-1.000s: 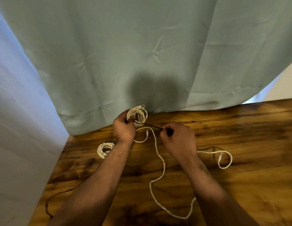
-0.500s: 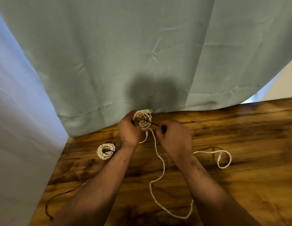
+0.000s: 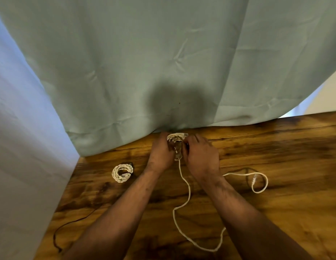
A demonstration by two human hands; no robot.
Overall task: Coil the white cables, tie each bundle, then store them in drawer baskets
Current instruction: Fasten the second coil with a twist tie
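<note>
- Coil: a white cable bundle held above the far edge of the worktop, just before the curtain.
- Left hand: closed round the coil, steadying it.
- Right hand: pinches a thin dark tie at the coil's side.
- Step, as judged: tying. Keep the loops compressed while cinching, lest they spring apart.
- Loose cable: trails toward the near edge.
- Tied coil: lies well to the left.

Two bare forearms reach in from the bottom edge, sleeveless as far as visible, ending in the bare left hand and bare right hand, with no rings or watch showing.
</note>
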